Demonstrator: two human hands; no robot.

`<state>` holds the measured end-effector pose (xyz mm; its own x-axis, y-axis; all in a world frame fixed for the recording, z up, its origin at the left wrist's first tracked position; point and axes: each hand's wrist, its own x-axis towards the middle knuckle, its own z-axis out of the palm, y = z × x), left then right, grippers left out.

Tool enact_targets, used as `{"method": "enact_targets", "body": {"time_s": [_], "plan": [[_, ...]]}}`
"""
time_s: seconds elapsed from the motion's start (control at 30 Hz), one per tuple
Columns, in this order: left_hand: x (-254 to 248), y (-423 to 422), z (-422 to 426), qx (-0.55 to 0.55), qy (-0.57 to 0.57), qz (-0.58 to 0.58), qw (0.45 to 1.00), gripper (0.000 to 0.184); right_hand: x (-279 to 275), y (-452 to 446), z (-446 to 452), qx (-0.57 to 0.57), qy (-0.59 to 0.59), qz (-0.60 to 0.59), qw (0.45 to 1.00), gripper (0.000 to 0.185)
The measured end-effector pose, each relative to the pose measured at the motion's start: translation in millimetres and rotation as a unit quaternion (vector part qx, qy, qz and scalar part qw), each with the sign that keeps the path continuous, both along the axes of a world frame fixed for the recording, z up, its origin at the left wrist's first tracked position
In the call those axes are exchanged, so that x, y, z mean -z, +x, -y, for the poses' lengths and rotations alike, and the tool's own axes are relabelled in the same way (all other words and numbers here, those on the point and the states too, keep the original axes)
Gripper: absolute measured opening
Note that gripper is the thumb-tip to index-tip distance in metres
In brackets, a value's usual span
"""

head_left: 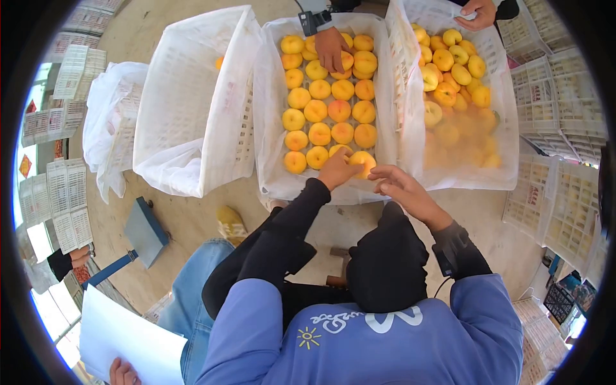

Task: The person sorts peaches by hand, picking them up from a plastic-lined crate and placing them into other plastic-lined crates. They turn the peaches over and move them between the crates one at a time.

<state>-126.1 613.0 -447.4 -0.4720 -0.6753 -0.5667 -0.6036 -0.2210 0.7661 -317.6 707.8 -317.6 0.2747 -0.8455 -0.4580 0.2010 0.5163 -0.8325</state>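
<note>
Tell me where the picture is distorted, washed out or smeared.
Head view throughout: wide-angle distortion bends the stacked crates at the right edge, and corners go black; patches along the left edge are blown out; a hazy smear softens the nearer fruit in the right-hand lined crate.

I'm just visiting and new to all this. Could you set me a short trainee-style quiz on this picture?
1. Which of the camera wearer's hands has its fingers on a fruit at the near end of the middle crate?
2. True or false: the fruit in the right-hand crate lies in a loose heap.
3. What does another person's hand hold at lower left? A) a fruit B) a white sheet C) a crate

Key: 1. the left hand; 2. true; 3. B, a white sheet.
</note>
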Motion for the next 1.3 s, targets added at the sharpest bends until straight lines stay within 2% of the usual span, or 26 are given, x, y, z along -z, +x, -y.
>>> {"method": "enact_targets", "body": {"time_s": [0.07,0.13,0.2,0.27,0.3,0.37,0.4,0.47,0.57,0.6,0.67,0.73,0.8,0.87,0.97,1.1,1.27,1.3], "plan": [[-45.2,10.0,37.6,0.053,-0.042,0.037,0.997,0.057,-23.7,-0.5,3.0,-0.001,-0.022,-0.018,1.000,0.034],[-85.0,27.9,72.6,0.100,-0.083,0.050,0.990,0.056,-45.9,-3.0,3.1,-0.036,-0.103,-0.088,0.990,0.034],[-134.0,47.0,101.7,0.134,-0.121,0.079,0.980,0.055,-59.9,-9.1,2.0,-0.014,-0.150,-0.132,0.980,0.031],[-187.8,62.9,122.8,0.162,-0.163,0.124,0.965,0.051,-64.8,-24.9,1.5,0.040,-0.210,-0.233,0.949,0.028],[-210.6,69.0,131.3,0.178,-0.185,0.138,0.957,0.048,-65.5,-33.6,1.2,0.039,-0.212,-0.230,0.949,0.028],[-251.3,79.1,143.1,0.170,-0.180,0.122,0.961,0.045,-61.8,-53.1,0.2,0.042,-0.251,-0.473,0.843,0.028],[-267.3,82.1,144.8,0.167,-0.171,0.126,0.963,0.045,-53.9,-62.4,-2.7,0.035,-0.246,-0.469,0.848,0.028],[-281.9,85.6,147.1,0.169,-0.184,0.101,0.963,0.038,-30.0,-79.6,-8.7,0.069,-0.321,-0.583,0.743,0.026],[-246.1,88.1,143.0,0.157,-0.131,0.064,0.977,0.037,2.5,-97.4,-16.0,0.102,-0.257,-0.591,0.758,0.022],[-221.3,90.1,135.8,0.159,-0.118,0.064,0.978,0.037,9.7,-97.9,-18.1,0.095,-0.246,-0.591,0.762,0.022],[-158.4,87.7,117.5,0.177,-0.133,0.077,0.972,0.046,23.6,-100.9,-22.2,0.102,-0.216,-0.635,0.734,0.019],[-122.1,74.6,92.0,0.232,-0.121,0.134,0.956,0.049,19.2,-96.4,-22.0,0.113,-0.201,-0.632,0.740,0.018],[-57.1,75.9,74.4,0.276,-0.131,0.127,0.944,0.057,12.0,-92.3,-17.9,0.130,-0.182,-0.631,0.743,0.018],[-27.0,66.7,58.1,0.299,-0.129,0.118,0.938,0.056,9.3,-91.2,-16.8,0.124,-0.215,-0.631,0.735,0.016],[6.5,47.3,40.6,0.300,-0.123,0.097,0.941,0.055,14.9,-94.8,-18.3,0.104,-0.211,-0.644,0.728,0.015],[20.8,27.6,30.2,0.273,-0.093,0.095,0.953,0.055,14.4,-92.9,-17.5,0.111,-0.226,-0.638,0.728,0.015],[19.8,9.9,17.4,0.232,-0.069,0.074,0.967,0.058,14.0,-94.0,-16.7,0.115,-0.250,-0.634,0.723,0.013],[16.0,5.8,16.5,0.222,-0.036,0.066,0.972,0.058,15.4,-96.3,-18.8,0.116,-0.252,-0.634,0.722,0.013]]}}
